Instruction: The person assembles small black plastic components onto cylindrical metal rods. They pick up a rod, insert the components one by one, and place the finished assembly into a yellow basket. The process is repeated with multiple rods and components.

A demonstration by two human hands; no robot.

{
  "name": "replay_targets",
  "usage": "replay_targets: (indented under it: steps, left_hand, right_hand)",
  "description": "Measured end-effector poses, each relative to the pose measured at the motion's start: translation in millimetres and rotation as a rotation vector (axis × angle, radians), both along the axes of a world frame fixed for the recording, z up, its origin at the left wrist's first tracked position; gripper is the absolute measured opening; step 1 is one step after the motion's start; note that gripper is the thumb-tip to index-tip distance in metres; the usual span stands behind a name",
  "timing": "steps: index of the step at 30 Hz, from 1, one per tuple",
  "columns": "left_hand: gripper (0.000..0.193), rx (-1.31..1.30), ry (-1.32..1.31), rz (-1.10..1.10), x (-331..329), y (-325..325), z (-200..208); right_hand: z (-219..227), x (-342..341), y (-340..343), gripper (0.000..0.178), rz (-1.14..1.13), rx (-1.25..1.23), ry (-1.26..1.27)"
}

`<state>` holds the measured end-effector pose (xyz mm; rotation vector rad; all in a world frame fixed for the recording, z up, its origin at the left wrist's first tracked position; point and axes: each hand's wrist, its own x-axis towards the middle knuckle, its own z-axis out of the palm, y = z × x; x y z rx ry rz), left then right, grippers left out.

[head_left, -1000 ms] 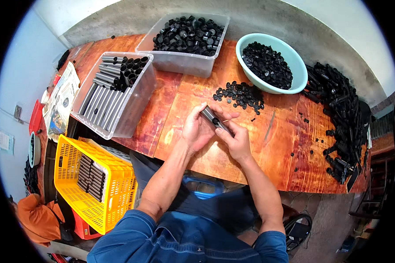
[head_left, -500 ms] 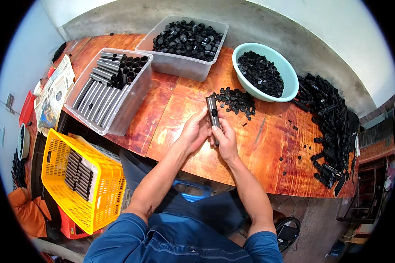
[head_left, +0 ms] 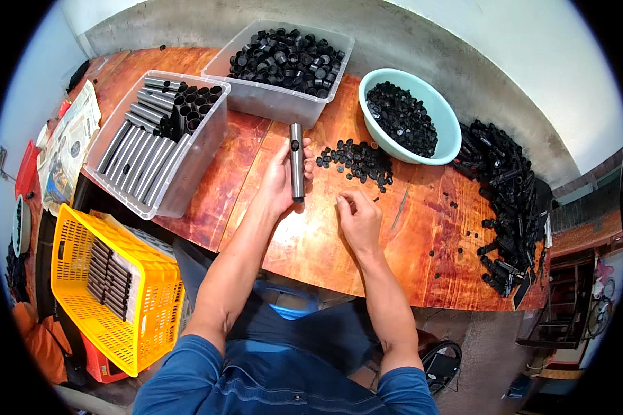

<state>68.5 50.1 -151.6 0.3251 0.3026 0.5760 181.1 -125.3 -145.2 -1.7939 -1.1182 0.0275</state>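
My left hand (head_left: 279, 181) is wrapped round a dark grey metal tube (head_left: 297, 162). The tube stands nearly upright, with a round hole near its upper end and a black end at the bottom. Apart from it, over the table to the right, my right hand (head_left: 360, 220) is closed with curled fingers. Whatever its fingertips may hold is hidden or too small to make out. Just beyond my right hand lies a scatter of small black round caps (head_left: 360, 160). More small black pieces fill a pale blue bowl (head_left: 450, 144) behind them.
A clear bin (head_left: 160, 202) of similar tubes stands at left, with another bin (head_left: 273, 105) of larger black caps behind. Long black parts (head_left: 511, 200) are heaped at the right. Below the table's left edge, a yellow crate (head_left: 160, 297) holds stacked tubes. The wooden table (head_left: 422, 277) has loose bits on it.
My right hand has let go of the tube and moved away to the right, fingers curled. My left hand has carried the tube to the left and holds it more upright.
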Motion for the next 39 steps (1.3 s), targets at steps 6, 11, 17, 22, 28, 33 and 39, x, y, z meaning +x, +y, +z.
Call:
replay_targets:
  steps: [6, 11, 17, 22, 28, 33, 39]
  left_hand:
    - [0.042, 0.019, -0.029, -0.010, 0.6, -1.7, -6.8]
    - [0.044, -0.011, -0.171, 0.113, -10.2, 13.2, -10.0]
    - [0.042, -0.020, -0.106, 0.155, -14.4, 16.0, -5.3]
    - [0.041, -0.019, -0.050, 0.146, -15.8, 12.9, -3.1]
    - [0.041, 0.002, -0.068, 0.125, -14.7, 17.5, -7.0]
    - [0.045, 0.024, -0.048, 0.065, -13.7, 10.0, -5.7]
    - [0.045, 0.111, -0.067, -0.125, -12.1, 0.7, 0.9]
  right_hand:
    - [12.0, 51.2, -7.5, 0.011, -0.212, -0.254, -0.117]
    - [25.2, 62.1, 14.3, 0.019, -0.256, -0.385, -0.211]
    - [9.2, 63.1, 29.7, 0.022, -0.254, -0.400, -0.301]
    - [4.6, 52.8, 28.2, 0.022, -0.209, -0.278, -0.363]
    - [-1.0, 6.5, 50.7, 0.023, 0.169, -0.113, -0.407]
    - [-5.2, -3.5, 59.0, 0.015, 0.291, -0.142, -0.487]
    - [-6.3, 3.5, 43.4, 0.024, 0.197, -0.006, -0.023]
